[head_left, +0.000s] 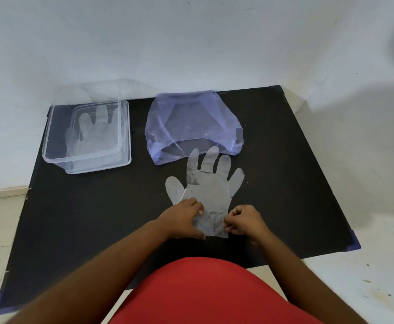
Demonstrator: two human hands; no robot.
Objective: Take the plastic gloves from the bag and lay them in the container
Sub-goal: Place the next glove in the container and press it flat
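A clear plastic glove (pixel 206 187) lies flat on the black table, fingers pointing away from me, just in front of the bag's mouth. My left hand (pixel 183 219) pinches the left side of its cuff. My right hand (pixel 244 220) pinches the right side of the cuff. The pale purple plastic bag (pixel 191 122) lies behind the glove, its mouth open toward me. At the back left stands the clear rectangular container (pixel 51 146), with another clear glove (pixel 93 134) lying flat inside it.
The black table (pixel 86 218) stands against a white wall, with its right edge near a pale floor. My red-clothed lap fills the bottom of the view. A clear lid (pixel 112 90) leans behind the container against the wall.
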